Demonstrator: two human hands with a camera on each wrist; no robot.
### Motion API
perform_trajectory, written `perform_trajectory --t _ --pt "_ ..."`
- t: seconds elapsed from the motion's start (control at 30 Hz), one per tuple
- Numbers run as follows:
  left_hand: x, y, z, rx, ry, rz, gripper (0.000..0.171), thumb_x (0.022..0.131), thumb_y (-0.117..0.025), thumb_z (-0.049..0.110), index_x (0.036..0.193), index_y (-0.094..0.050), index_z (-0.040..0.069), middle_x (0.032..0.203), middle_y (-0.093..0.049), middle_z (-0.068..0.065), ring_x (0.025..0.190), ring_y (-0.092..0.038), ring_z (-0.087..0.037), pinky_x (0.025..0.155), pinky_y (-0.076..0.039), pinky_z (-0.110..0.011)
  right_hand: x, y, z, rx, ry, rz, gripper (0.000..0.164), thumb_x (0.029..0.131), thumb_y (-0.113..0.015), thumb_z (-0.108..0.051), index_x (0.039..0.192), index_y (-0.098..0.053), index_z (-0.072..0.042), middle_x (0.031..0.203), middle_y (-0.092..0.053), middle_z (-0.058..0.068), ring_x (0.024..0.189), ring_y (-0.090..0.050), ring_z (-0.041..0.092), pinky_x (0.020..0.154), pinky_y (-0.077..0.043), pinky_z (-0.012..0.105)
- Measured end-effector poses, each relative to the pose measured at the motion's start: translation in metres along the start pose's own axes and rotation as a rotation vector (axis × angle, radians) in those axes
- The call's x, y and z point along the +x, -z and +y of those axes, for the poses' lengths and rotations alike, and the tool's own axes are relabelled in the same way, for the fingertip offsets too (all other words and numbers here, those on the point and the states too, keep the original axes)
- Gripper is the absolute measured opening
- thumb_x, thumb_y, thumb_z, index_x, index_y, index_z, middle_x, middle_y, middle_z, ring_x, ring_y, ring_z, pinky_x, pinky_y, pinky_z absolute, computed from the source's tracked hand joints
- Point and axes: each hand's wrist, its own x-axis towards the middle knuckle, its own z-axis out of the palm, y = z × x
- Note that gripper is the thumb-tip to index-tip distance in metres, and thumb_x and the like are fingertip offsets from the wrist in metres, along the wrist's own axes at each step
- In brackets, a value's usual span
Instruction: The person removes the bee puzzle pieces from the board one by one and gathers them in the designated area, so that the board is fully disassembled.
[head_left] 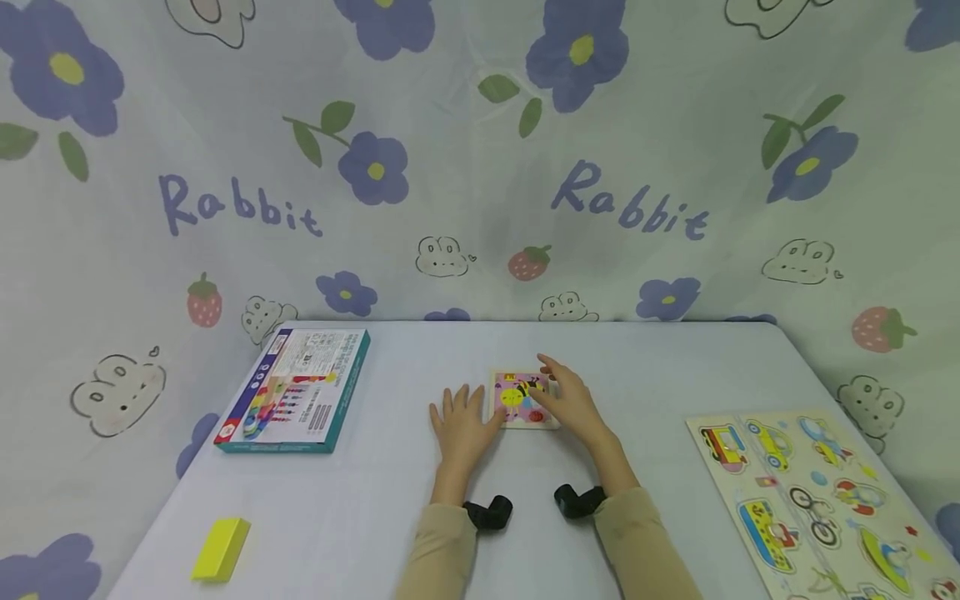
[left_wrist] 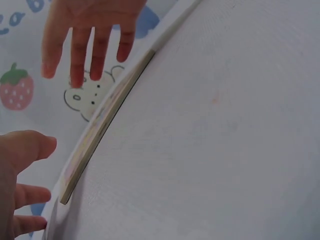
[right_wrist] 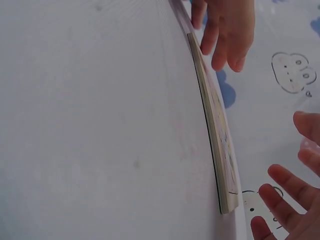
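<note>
Head view puts the small picture board (head_left: pixel 513 406) on the worktop (head_left: pixel 420 358), flat and between the person's 2 hands. The left hand (head_left: pixel 467 427) is just beside its left edge, thumb toward it; the right hand (head_left: pixel 576 410) reaches over its right edge. Each hand is released, fingers extended and holding nothing; whether any fingertip touches the board, I cannot tell.

Counted: 1 small board, 1 flat box (head_left: pixel 315 387) well to the left, 1 yellow block (head_left: pixel 221 550) near the front left, 1 large vehicle board (head_left: pixel 787 454) at the right, 2 black wrist pieces (head_left: pixel 491 512) and 2 beige sleeves (head_left: pixel 442 546). Behind, the curtain (head_left: pixel 465 150) bears "Rabbit" 2 times and 3 strawberries.

Only the head view shows the box, block and large board. The wrist views instead show the small board nearly edge-on, revealing its thickness and pale side.
</note>
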Motion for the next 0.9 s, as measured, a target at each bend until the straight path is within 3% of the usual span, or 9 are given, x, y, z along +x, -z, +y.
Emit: perform_trajectory --t 0.23,0.6,0.9 --pt "0.000 -0.001 0.000 -0.012 -0.010 -0.004 0.054 0.084 -0.058 0.047 0.126 -0.058 0.013 0.137 -0.044 -0.018 0.133 -0.025 -0.045 0.104 -0.008 -0.064 0.010 -0.004 -0.002 -0.007 0.043 -0.028 0.053 0.086 -0.065 -0.020 0.134 -0.047 -0.009 0.114 -0.058 0.013 0.102 -0.054 0.027 0.089 -0.045 0.047" --pt "0.001 0.000 -0.002 0.012 -0.010 -0.010 0.051 0.080 -0.060 0.043 0.123 -0.060 0.017 0.137 -0.044 -0.017 0.133 -0.024 -0.045 0.104 -0.007 -0.065 0.031 -0.014 -0.006 -0.072 0.094 -0.093 0.038 0.084 -0.066 -0.015 0.120 -0.060 -0.008 0.102 -0.061 0.009 0.090 -0.055 0.023 0.083 -0.047 0.041" --pt "0.000 -0.001 -0.002 0.006 -0.011 -0.017 0.053 0.077 -0.063 0.040 0.124 -0.059 0.016 0.138 -0.042 -0.017 0.134 -0.022 -0.044 0.104 -0.006 -0.064 0.042 -0.021 -0.007 -0.164 0.068 -0.132 0.027 0.081 -0.070 -0.019 0.107 -0.066 -0.011 0.091 -0.057 0.005 0.086 -0.053 0.020 0.080 -0.046 0.038"
